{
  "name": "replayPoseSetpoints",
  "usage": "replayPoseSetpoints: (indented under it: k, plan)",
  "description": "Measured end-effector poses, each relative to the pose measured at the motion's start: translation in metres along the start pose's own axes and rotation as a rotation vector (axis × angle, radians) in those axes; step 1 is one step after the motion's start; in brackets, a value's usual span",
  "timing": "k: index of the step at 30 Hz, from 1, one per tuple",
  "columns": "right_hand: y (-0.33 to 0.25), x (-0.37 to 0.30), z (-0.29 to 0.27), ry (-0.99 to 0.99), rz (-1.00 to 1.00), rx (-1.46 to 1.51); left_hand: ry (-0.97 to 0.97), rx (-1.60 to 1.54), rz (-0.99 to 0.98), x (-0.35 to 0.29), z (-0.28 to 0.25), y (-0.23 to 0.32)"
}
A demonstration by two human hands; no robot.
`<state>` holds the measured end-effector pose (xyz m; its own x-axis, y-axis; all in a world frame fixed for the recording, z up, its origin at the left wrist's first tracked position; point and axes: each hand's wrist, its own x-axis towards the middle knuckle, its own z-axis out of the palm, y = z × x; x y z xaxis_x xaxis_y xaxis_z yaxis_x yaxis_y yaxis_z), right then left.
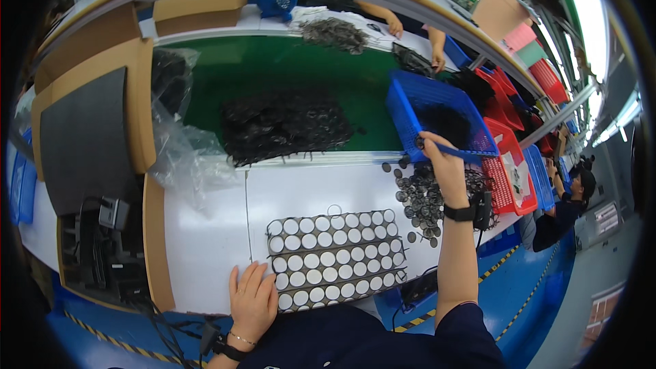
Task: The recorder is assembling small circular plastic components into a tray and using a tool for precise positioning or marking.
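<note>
My left hand [253, 298] lies flat on the white table with its fingers stretched out. Its fingertips are beside the left edge of a dark sheet [352, 261] that carries rows of white round discs. At the blue basket's near rim, my right hand [445, 169] is closed in a pinch around a small dark round piece [419, 142]. The blue basket [403, 99] has a dark mass of fine parts [444, 121] inside. Below that hand, a loose pile of dark round pieces [421, 198] spreads over the table, partly hidden by my wrist.
Behind the table edge, a green conveyor [369, 85] bears a stack of black parts [283, 123]. An open cardboard box [156, 246] and clear plastic bags [188, 157] stand left. Red baskets [502, 181] are right. Across the conveyor, another person's hands [437, 55] work.
</note>
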<state>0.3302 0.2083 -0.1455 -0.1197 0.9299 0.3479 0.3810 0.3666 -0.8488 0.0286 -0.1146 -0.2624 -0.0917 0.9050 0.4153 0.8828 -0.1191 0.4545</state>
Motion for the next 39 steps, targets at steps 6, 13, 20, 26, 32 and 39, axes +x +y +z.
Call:
replayPoseSetpoints:
  k: [6,13,20,26,32,39]
  plan:
    - [0.04,0.084,-0.076,-0.136,0.166,-0.427,-0.033,0.008,-0.047,-0.002,0.002,0.002]
    - [0.067,0.093,-0.087,-0.108,0.267,-0.35,0.008,0.021,-0.016,-0.002,0.002,0.002]
    - [0.071,0.082,-0.078,0.025,0.204,-0.44,0.002,0.037,-0.011,0.002,0.003,0.003]
    - [0.033,0.066,-0.044,0.131,0.02,-0.38,-0.03,0.031,-0.028,0.001,0.002,0.003]
    - [0.036,0.036,0.042,-0.075,-0.223,-0.141,-0.019,0.047,-0.019,0.001,0.002,0.003]
    - [0.115,0.039,0.105,-0.102,-0.297,-0.219,-0.014,0.055,-0.007,0.0,0.004,0.001]
